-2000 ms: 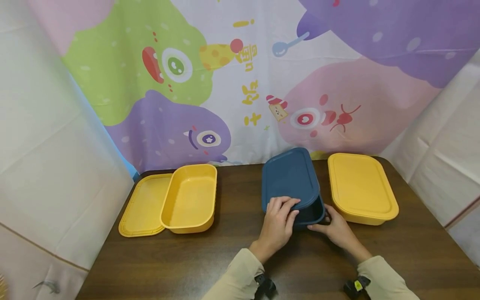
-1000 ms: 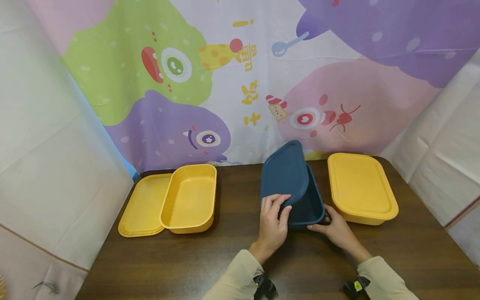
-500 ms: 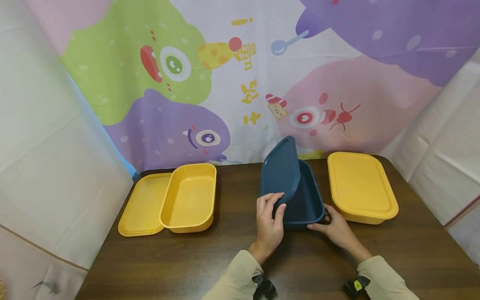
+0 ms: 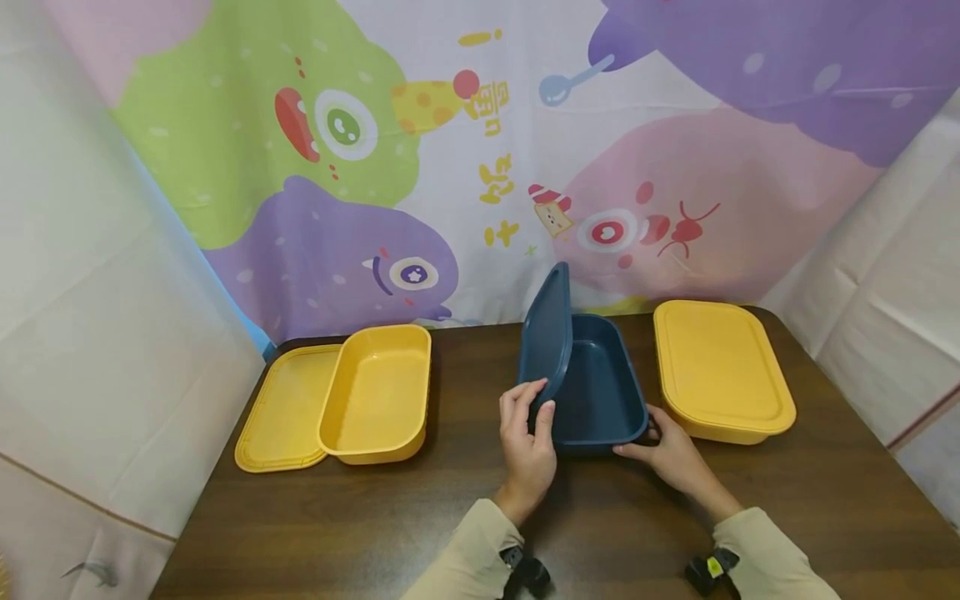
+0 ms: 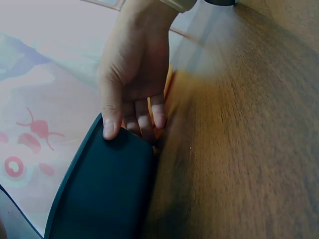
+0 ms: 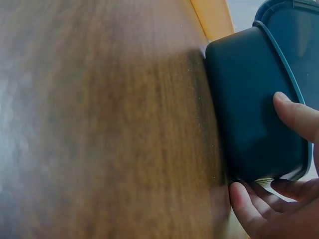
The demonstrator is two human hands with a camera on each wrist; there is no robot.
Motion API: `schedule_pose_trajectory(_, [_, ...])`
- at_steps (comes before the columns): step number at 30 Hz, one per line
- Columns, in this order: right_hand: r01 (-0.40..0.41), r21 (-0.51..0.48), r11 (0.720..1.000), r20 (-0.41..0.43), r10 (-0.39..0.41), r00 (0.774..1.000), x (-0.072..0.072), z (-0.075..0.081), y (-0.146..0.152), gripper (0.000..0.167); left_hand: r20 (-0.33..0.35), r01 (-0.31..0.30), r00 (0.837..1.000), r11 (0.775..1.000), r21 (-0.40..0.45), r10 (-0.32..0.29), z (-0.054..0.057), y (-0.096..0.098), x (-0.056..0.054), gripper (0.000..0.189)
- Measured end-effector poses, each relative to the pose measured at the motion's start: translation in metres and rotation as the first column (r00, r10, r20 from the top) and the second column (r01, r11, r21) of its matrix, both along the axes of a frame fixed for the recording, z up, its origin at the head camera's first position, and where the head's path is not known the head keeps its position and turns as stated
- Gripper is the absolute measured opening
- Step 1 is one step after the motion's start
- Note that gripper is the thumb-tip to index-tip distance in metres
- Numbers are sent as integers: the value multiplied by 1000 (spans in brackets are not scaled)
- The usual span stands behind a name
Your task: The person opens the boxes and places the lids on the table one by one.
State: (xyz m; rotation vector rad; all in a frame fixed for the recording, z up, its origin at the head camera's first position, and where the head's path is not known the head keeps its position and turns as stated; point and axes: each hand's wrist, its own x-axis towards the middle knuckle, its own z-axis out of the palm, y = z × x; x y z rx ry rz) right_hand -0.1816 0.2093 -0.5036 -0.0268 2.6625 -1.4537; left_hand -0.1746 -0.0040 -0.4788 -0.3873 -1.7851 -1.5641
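A dark blue lunch box (image 4: 602, 392) rests on the table, its inside largely in view. Its blue lid (image 4: 546, 329) stands steeply tilted along the box's left side. My left hand (image 4: 528, 446) pinches the lid's near corner between thumb and fingers. In the left wrist view that hand (image 5: 137, 64) has its thumb on one face, with the other fingers partly hidden. My right hand (image 4: 678, 457) holds the box at its near right corner. The right wrist view shows the box's outer wall (image 6: 254, 99) between the thumb and fingers of that hand (image 6: 294, 209).
To the left, an uncovered yellow box (image 4: 378, 392) partly overlaps a yellow lid (image 4: 281, 412) lying on the brown table (image 4: 360, 533). A covered yellow box (image 4: 723, 367) stands to the right, close to my right hand. A printed curtain (image 4: 480, 167) hangs behind the table's far edge.
The blue lid has swung up and leftward from lying nearly over the box to standing steeply, baring the inside. My left hand has moved left with it; my right hand has stayed at the corner.
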Motion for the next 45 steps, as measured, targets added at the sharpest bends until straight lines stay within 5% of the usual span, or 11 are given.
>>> schedule_pose_trajectory(10, [8, -9, 1000, -1, -8, 1000, 0, 0, -1, 86, 7, -27, 1000, 963, 269, 26, 8, -1, -2, 26])
schedule_pose_trajectory(45, [16, -16, 1000, -2, -16, 1000, -1, -2, -2, 83, 37, -86, 996, 930, 357, 78, -5, -8, -3, 23])
